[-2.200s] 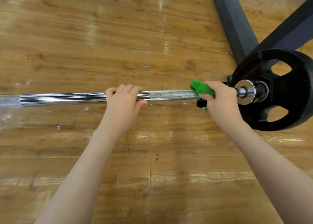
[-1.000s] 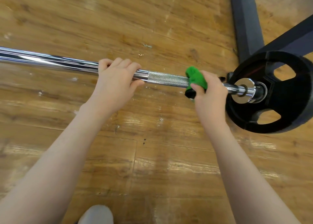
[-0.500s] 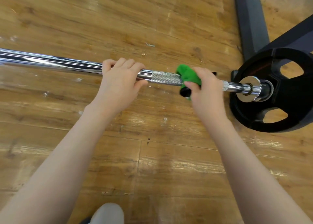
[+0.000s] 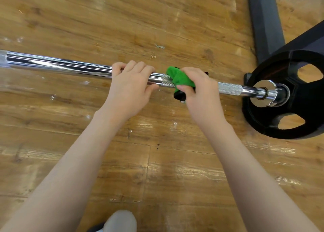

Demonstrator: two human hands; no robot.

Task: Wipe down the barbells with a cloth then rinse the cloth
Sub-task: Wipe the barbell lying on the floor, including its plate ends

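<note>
A chrome barbell (image 4: pixel 57 65) runs across the wooden floor from the left edge to a black weight plate (image 4: pixel 298 95) at the right. My left hand (image 4: pixel 130 88) grips the smooth shaft near the middle. Just to its right, my right hand (image 4: pixel 198 89) holds a green cloth (image 4: pixel 180 78) wrapped over the knurled part of the bar. The two hands are almost touching. A stretch of bare knurling (image 4: pixel 229 89) shows between my right hand and the bar's collar (image 4: pixel 264 95).
Dark metal frame beams (image 4: pixel 264 19) lie on the floor at the upper right, behind the plate. A light shoe tip (image 4: pixel 121 221) shows at the bottom edge. The wooden floor (image 4: pixel 157 170) is scuffed with white specks.
My right hand has slid the green cloth leftward along the knurling, away from the plate and close to my left hand. The left hand keeps its grip on the bar.
</note>
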